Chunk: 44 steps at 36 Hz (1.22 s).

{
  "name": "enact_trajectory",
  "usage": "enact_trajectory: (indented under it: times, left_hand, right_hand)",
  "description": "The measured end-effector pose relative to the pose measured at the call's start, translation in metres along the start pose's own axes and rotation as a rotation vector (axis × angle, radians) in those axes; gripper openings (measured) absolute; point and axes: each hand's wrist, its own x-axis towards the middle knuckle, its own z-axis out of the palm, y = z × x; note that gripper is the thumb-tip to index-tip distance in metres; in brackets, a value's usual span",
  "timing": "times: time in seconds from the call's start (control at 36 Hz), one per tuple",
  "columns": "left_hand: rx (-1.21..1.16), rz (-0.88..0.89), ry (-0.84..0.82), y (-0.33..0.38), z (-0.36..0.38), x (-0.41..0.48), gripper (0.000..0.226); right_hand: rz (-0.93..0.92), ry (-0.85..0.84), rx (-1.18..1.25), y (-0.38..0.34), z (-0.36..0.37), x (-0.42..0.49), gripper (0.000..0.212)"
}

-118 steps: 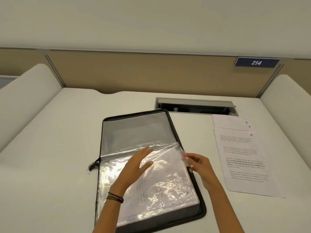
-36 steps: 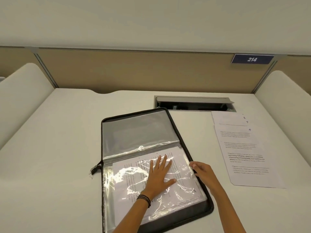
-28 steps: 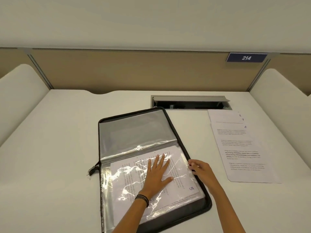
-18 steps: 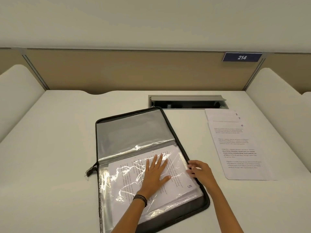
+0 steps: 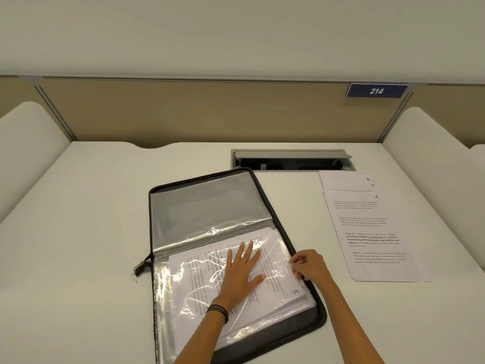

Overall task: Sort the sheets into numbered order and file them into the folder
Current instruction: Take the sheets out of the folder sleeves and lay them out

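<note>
Plastic sleeve (image 5: 189,281) under the flat, straight-fingered left hand (image 5: 241,274), its edge in the pinching grip of the right hand (image 5: 309,266)

The black folder (image 5: 199,206) lies open and flat. A sheet marked 5 (image 5: 283,285) sits under its clear plastic. More sheets (image 5: 375,245), marked 2, 7 and 4, lie fanned to its right.

Rectangular fabric zip folder (image 5: 204,206) was black-edged and grey-lined, with glossy clear sleeves. Loose paper sheets (image 5: 378,232) were white, black-printed, numbered in blue ink. Desk top (image 5: 91,232) was off-white; rear partition panel (image 5: 196,111), tan; small plaque (image 5: 376,90), navy with white digits.
</note>
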Motion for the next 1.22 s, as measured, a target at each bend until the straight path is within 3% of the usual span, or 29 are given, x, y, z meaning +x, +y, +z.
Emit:
enact_trajectory:
  times: [0.11, 0.31, 0.58, 0.72, 1.03, 1.22]
  left_hand:
    - [0.02, -0.017, -0.036, 0.0, -0.003, 0.0, 0.082]
    - [0.018, -0.029, -0.05, 0.002, -0.005, 0.001, 0.088]
    - [-0.039, -0.031, -0.035, 0.002, -0.005, -0.001, 0.08]
    - [0.025, -0.02, -0.039, 0.003, -0.006, -0.001, 0.08]
    - [0.069, -0.028, -0.001, 0.002, -0.001, -0.004, 0.06]
    - [0.098, -0.032, -0.005, 0.006, -0.006, -0.003, 0.069]
  right_hand:
    - [-0.021, -0.03, -0.063, -0.003, -0.001, 0.003, 0.016]
    - [-0.028, -0.081, -0.118, -0.002, 0.002, 0.009, 0.024]
    - [-0.01, -0.075, -0.186, 0.002, 0.002, 0.014, 0.028]
    - [-0.037, -0.033, -0.211, 0.004, 0.005, 0.015, 0.011]
    - [-0.031, 0.044, -0.241, 0.005, -0.004, 0.016, 0.013]
    - [-0.02, 0.081, -0.149, 0.011, -0.016, 0.018, 0.033]
